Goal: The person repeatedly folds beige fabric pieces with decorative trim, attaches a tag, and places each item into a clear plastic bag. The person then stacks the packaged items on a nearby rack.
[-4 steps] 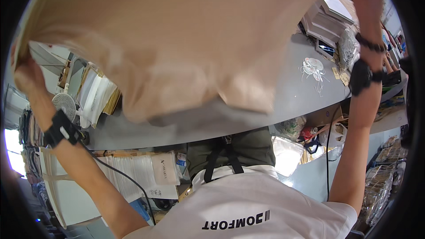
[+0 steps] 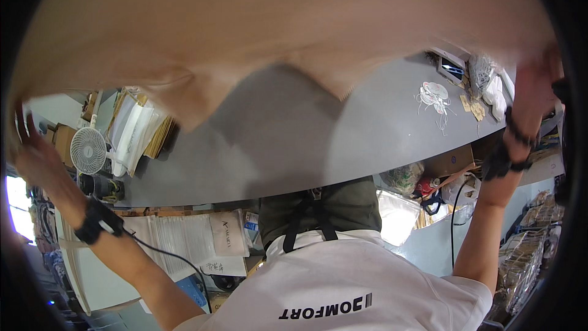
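Observation:
A wide beige cloth (image 2: 275, 18) is spread in the air between my hands and fills the top of the view. Its lower edge hangs in uneven points above the grey table, and its far part runs out of view. At the far left, my left hand (image 2: 40, 153) holds one side of the cloth, its fingers partly in shadow at the rim. My right hand (image 2: 536, 86) grips the other side at the far right, smeared by motion. Dark straps sit on both wrists.
The grey table (image 2: 275, 141) curves in front of me. White tags with strings (image 2: 433, 95) and a phone-like device (image 2: 451, 68) lie on its right. On the left are a small white fan (image 2: 89, 149) and stacked packets (image 2: 138, 125). A black cable (image 2: 165, 246) runs from my left wrist.
Both hands have moved lower and outward with the cloth. Its near edge has swung up and away from me, uncovering more of the grey table.

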